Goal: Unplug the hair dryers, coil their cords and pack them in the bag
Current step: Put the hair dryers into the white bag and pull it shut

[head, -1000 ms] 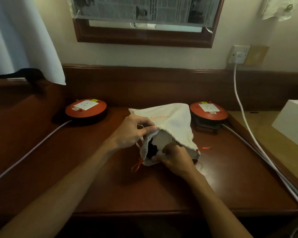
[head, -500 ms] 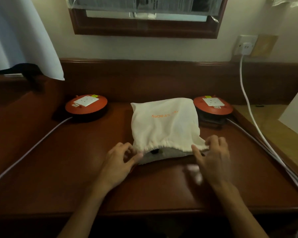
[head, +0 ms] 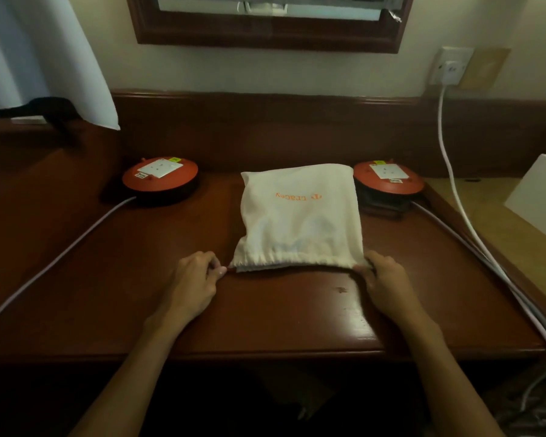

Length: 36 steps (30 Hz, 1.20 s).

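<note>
Head view. Bag (head: pixel 300 216): lies flat mid-desk (head: pixel 114 279), mouth toward person, now drawn nearly shut; a second ago mouth gaped, dark dryer visible inside. Dryers now hidden; packing judged near done. Left hand (head: pixel 193 283): moved to bag's left mouth corner, pinches drawstring. Right hand (head: pixel 383 283): at right corner, pinch likely, cord unseen. Reels (head: pixel 160 176) behind bag both sides. Bare desk left of bag; front edge just behind wrists limits pull.

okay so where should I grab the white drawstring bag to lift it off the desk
Probably at the gathered mouth hem of the bag, coming from the near edge. The left hand and right hand already pinch its two near corners, and the bunched hem gives a firm pinch.
</note>
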Tool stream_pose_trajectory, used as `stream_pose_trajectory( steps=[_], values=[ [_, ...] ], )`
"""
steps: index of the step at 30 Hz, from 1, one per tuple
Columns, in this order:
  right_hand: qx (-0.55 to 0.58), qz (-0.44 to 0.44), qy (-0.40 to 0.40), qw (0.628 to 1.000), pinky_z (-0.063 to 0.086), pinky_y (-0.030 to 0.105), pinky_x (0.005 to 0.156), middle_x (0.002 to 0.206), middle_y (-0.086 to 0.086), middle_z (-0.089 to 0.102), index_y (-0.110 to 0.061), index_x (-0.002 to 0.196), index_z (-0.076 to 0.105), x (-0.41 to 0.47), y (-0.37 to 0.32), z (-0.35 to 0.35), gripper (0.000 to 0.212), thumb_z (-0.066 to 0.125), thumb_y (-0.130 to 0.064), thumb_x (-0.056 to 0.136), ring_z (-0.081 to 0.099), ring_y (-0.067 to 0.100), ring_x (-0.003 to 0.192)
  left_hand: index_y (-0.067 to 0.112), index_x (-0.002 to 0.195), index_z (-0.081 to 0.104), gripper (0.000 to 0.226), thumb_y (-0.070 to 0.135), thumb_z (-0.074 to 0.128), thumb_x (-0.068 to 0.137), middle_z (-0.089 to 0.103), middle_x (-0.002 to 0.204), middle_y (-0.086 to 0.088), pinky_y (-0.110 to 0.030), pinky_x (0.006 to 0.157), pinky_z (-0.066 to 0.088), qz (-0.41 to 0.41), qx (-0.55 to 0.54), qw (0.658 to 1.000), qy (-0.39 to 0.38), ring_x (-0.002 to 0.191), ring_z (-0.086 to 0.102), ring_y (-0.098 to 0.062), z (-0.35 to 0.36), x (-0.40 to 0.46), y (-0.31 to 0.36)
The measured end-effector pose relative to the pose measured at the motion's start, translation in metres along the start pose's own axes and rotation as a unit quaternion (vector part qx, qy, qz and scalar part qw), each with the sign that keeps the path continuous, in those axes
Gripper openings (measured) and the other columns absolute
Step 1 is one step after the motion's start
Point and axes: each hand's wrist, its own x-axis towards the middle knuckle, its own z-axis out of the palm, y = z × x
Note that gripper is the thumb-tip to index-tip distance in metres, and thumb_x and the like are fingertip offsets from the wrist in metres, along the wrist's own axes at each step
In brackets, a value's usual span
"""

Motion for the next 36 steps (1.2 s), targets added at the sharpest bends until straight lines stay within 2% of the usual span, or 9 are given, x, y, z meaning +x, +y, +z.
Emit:
stream_pose_trajectory(
  steps=[4, 8, 12, 17, 22, 26, 31, 33, 36],
  values=[
    [0.026, -0.030, -0.026, 0.999, 0.036, 0.035, 0.066, 0.094, 0.011, 0.068, -0.007, 0.100, 0.065, 0.003, -0.026, 0.019, 0.016, 0.059, -0.022, 0.100, 0.059, 0.033, 0.088, 0.019, 0.082, 0.062, 0.016, 0.019, 0.070, 0.096, 0.059, 0.082, 0.001, -0.031, 0.066, 0.040, -0.031, 0.023, 0.999, 0.022, 0.075, 0.056, -0.015, -0.015, 0.004, -0.019],
    [0.067, -0.036, -0.033, 0.997, 0.045, 0.034, 0.077, 0.104, 0.009, 0.068, -0.011, 0.119, 0.064, -0.002, -0.034, 0.021, 0.028, 0.068, -0.026, 0.096, 0.059, 0.027, 0.094, 0.019, 0.081, 0.063, 0.016, 0.020, 0.070, 0.096, 0.062, 0.084, 0.001, -0.026, 0.060, 0.037, -0.037, 0.013, 0.999, 0.013, 0.074, 0.056, -0.011, -0.028, 0.001, -0.036],
    [0.097, -0.024, 0.050, 0.994, 0.041, 0.012, 0.061, 0.080, 0.004, 0.068, -0.011, 0.102, 0.066, -0.019, -0.021, 0.010, 0.020, 0.078, -0.019, 0.088, 0.063, 0.024, 0.074, 0.018, 0.084, 0.066, 0.013, 0.021, 0.070, 0.096, 0.063, 0.084, 0.002, -0.024, 0.060, 0.038, -0.031, -0.009, 0.999, -0.006, 0.076, 0.056, -0.009, -0.034, -0.001, -0.040],
    [0.125, 0.020, 0.113, 0.985, 0.051, 0.033, 0.066, 0.079, 0.004, 0.070, -0.013, 0.095, 0.071, -0.023, -0.010, 0.008, 0.014, 0.079, -0.020, 0.086, 0.064, 0.019, 0.070, 0.020, 0.085, 0.063, 0.014, 0.026, 0.068, 0.096, 0.062, 0.085, 0.004, -0.039, 0.074, 0.049, -0.063, 0.018, 0.995, 0.078, 0.082, 0.058, -0.020, -0.033, -0.012, -0.044],
    [0.144, 0.101, 0.209, 0.962, 0.044, 0.033, 0.067, 0.076, 0.009, 0.069, -0.007, 0.081, 0.073, -0.037, 0.007, -0.010, 0.013, 0.075, -0.017, 0.090, 0.062, 0.026, 0.071, 0.019, 0.086, 0.060, 0.014, 0.024, 0.065, 0.098, 0.062, 0.089, 0.000, -0.045, 0.078, 0.052, -0.127, 0.023, 0.983, 0.132, 0.086, 0.061, -0.025, -0.040, -0.013, -0.051],
    [0.107, 0.158, 0.278, 0.941, 0.035, 0.031, 0.070, 0.074, 0.016, 0.063, 0.003, 0.080, 0.069, -0.045, 0.014, -0.023, 0.019, 0.071, -0.011, 0.092, 0.062, 0.034, 0.076, 0.017, 0.090, 0.060, 0.011, 0.022, 0.064, 0.099, 0.068, 0.099, -0.009, -0.041, 0.073, 0.048, -0.171, 0.023, 0.973, 0.151, 0.088, 0.059, -0.024, -0.038, -0.009, -0.051],
    [-0.112, 0.141, 0.178, 0.967, 0.048, 0.048, 0.088, 0.116, 0.022, 0.052, -0.004, 0.105, 0.064, -0.041, -0.016, 0.000, 0.016, 0.066, -0.012, 0.090, 0.052, 0.037, 0.100, 0.016, 0.117, 0.064, 0.022, 0.022, 0.064, 0.096, 0.060, 0.128, -0.014, -0.056, 0.104, 0.037, -0.162, 0.089, 0.977, 0.105, 0.126, 0.047, -0.037, -0.036, -0.007, -0.043],
    [-0.170, 0.118, 0.170, 0.963, 0.049, 0.050, 0.091, 0.129, 0.022, 0.046, -0.010, 0.121, 0.061, -0.041, -0.034, 0.006, 0.035, 0.068, -0.017, 0.087, 0.053, 0.039, 0.108, 0.019, 0.130, 0.060, 0.038, 0.024, 0.066, 0.094, 0.054, 0.138, -0.011, -0.055, 0.110, 0.031, -0.110, 0.092, 0.985, 0.101, 0.134, 0.041, -0.034, -0.035, -0.012, -0.035],
    [-0.196, 0.058, 0.174, 0.963, 0.044, 0.046, 0.091, 0.126, 0.016, 0.053, -0.012, 0.120, 0.061, -0.038, -0.064, 0.017, 0.033, 0.064, -0.027, 0.090, 0.053, 0.034, 0.110, 0.026, 0.130, 0.062, 0.038, 0.038, 0.066, 0.095, 0.055, 0.138, -0.001, -0.047, 0.112, 0.029, -0.004, 0.076, 0.995, 0.065, 0.135, 0.041, -0.024, -0.024, -0.014, -0.009]
  ],
)
